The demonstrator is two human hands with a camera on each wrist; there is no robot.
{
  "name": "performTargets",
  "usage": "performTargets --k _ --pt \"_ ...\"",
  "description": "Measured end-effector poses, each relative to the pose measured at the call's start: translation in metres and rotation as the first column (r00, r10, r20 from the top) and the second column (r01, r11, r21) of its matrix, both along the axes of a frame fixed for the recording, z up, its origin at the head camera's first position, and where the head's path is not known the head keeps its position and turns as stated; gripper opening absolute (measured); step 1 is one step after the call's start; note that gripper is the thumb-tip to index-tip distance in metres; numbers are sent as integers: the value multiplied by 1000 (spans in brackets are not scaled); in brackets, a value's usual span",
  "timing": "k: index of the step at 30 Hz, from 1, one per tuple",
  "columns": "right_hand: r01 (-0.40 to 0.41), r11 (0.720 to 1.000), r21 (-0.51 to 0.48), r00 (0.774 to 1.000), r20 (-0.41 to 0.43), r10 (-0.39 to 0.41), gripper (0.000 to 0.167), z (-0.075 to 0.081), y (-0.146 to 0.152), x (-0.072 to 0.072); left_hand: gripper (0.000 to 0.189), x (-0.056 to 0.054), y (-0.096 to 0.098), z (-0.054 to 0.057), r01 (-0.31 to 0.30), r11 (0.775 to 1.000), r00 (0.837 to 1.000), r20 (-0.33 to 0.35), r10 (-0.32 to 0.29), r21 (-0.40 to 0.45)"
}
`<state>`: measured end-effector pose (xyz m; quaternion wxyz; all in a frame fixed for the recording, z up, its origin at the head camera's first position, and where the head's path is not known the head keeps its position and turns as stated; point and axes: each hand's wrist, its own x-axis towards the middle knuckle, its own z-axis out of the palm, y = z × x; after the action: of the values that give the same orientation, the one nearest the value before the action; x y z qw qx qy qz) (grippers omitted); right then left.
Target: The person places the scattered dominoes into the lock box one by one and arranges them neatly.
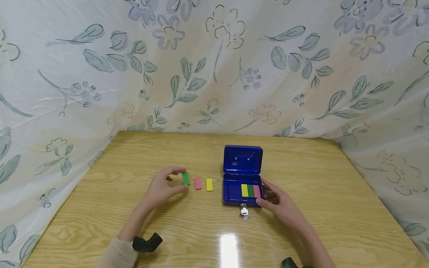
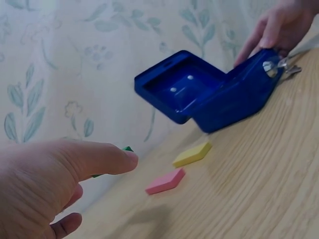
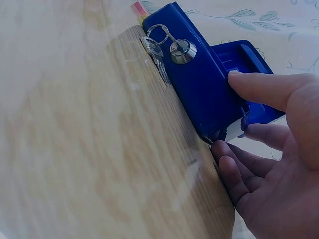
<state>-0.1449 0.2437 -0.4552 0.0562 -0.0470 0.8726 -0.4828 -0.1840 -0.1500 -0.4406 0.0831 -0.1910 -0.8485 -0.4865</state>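
Observation:
My left hand [image 1: 162, 190] pinches a green eraser [image 1: 186, 178] by its ends between thumb and fingers. In the left wrist view the thumb hides most of it. To its right on the table lie a pink eraser [image 1: 198, 183] and a yellow eraser [image 1: 209, 185], side by side. A blue cash box [image 1: 232, 201] stands with its lid [image 1: 242, 159] raised. Yellow [image 1: 245, 190], green [image 1: 250, 191] and pink [image 1: 256, 191] erasers sit in a row at the right inside it. With its thumb on the rim, my right hand [image 1: 283, 208] grips the box's right side.
Keys [image 1: 244, 213] on a ring hang from the lock [image 3: 183, 51] on the box's front. The wooden table [image 1: 187, 238] runs back to a floral cloth [image 1: 214, 67]. Dark bands [image 1: 146, 243] sit on both wrists.

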Motion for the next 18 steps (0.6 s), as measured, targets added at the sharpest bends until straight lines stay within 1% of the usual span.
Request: performTargets --k 5,14,18 --pt "1 1000 -4 1000 -1 -1 72 -1 0 -1 50 1 7 -1 11 1000 1000 -16 -11 -4" --pt "2 1000 -8 1000 -1 -2 72 0 0 -1 48 4 16 -3 19 1000 999 -26 -19 -1" --pt "6 1000 -12 1000 3 -6 72 -1 0 -1 47 4 18 -5 23 1000 1000 -17 -23 4"
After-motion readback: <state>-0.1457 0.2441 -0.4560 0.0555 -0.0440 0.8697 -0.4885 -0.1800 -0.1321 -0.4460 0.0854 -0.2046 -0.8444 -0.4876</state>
